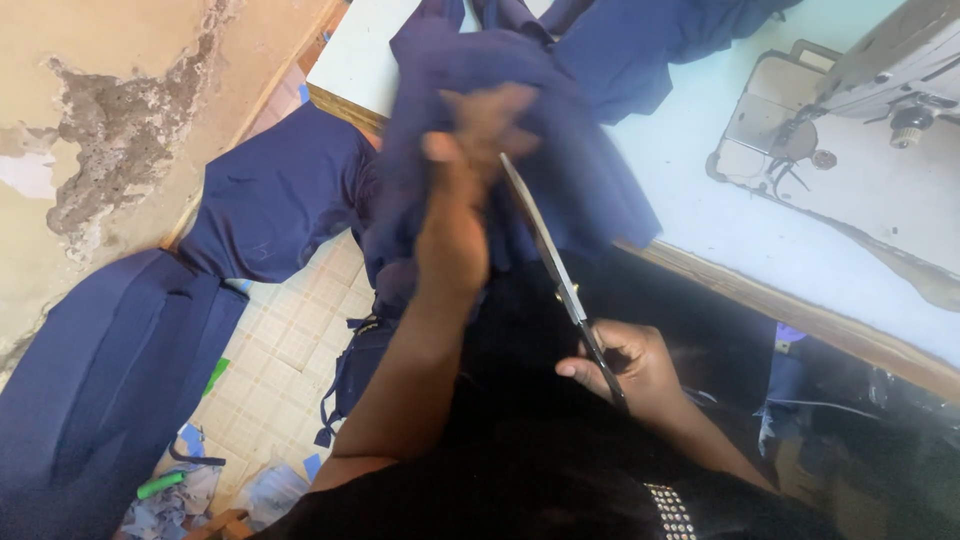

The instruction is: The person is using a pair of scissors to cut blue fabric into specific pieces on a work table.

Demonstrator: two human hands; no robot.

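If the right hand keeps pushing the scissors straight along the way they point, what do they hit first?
Most likely the navy fabric bunched in the left hand. The right hand aims the scissors up at it; the tip already looks at the cloth, though depth is unclear.

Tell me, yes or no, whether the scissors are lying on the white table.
No: the long metal scissors are held in the right hand, their blades raised against the navy blue fabric gripped by the left hand.
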